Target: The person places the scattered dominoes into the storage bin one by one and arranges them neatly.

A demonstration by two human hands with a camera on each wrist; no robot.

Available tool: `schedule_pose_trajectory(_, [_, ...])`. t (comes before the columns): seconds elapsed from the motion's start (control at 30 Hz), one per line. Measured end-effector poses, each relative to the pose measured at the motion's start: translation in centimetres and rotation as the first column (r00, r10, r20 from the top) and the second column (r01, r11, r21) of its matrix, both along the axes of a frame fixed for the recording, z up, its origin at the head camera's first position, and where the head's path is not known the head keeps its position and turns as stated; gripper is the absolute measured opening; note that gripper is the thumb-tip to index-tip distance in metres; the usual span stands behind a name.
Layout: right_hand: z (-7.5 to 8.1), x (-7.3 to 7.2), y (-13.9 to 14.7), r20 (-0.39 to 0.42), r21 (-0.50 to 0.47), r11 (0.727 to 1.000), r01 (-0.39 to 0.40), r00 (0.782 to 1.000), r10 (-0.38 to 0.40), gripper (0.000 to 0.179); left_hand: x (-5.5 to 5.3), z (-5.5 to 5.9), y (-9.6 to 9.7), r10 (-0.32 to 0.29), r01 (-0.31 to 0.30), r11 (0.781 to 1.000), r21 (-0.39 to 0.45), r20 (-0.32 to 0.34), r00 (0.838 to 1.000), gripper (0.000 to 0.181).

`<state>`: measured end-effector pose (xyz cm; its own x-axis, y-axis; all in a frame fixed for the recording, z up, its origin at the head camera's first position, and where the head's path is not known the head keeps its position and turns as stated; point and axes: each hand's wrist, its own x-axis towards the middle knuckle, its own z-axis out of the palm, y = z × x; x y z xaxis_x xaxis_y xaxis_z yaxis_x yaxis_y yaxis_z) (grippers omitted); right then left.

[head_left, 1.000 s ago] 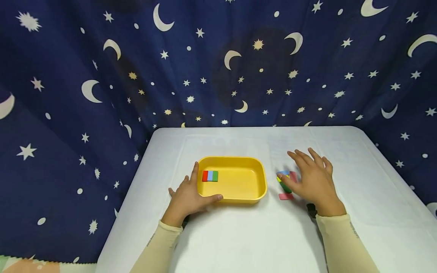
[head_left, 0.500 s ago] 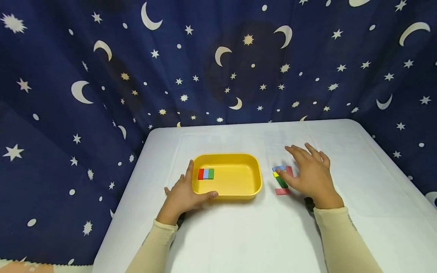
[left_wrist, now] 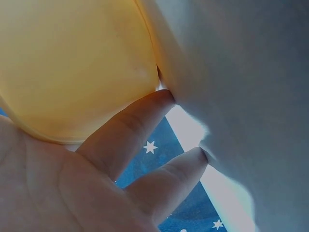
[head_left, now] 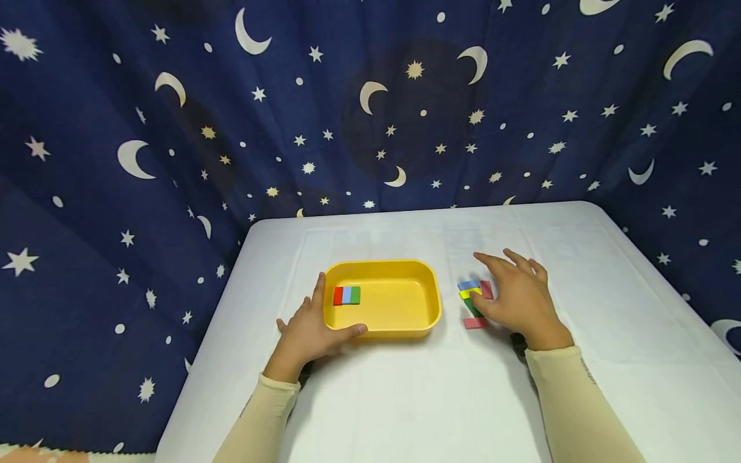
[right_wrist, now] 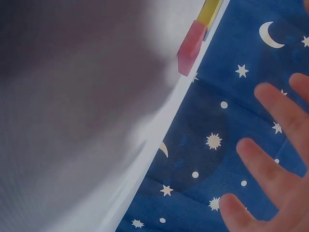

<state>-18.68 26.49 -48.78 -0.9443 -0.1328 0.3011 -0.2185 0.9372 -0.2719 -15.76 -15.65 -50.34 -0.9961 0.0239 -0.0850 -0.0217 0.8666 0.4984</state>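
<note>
Zero grip by left hand [head_left: 311,334] or, seemingly, right hand [head_left: 520,302]; could, pinching hastily, skid yellow block [head_left: 466,294] toward worktop's [head_left: 405,395] far edge.

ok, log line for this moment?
left hand: touching tray | right hand: by loose blocks, none held | block row: red-blue-green, tray's left end

Right hand [right_wrist: 285,186] enters at the right edge, its visible fingers spread and apart from the blocks. Pinkish-red block [right_wrist: 191,48] lies near the top on the shadowed white tabletop [right_wrist: 87,96], yellow block [right_wrist: 209,13] just beyond, contact unclear; dark blue curtain [right_wrist: 227,89] with pale stars, moons and dots behind.
</note>
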Motion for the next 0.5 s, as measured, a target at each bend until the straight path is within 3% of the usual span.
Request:
schedule_pose_trajectory(0.3, [0.05,-0.57,-0.26,0.074,-0.008,1.000,0.013,0.997,-0.012,0.085,-0.34,0.47,-0.24,-0.003,0.003,1.000,-0.001,-0.015,1.000,0.148])
schedule_pose_trajectory(0.5, [-0.66,-0.28,0.00,0.134,0.013,1.000,0.021,0.991,-0.023,0.087,0.14,-0.09,-0.05,0.002,-0.002,1.000,0.005,0.001,1.000,0.149])
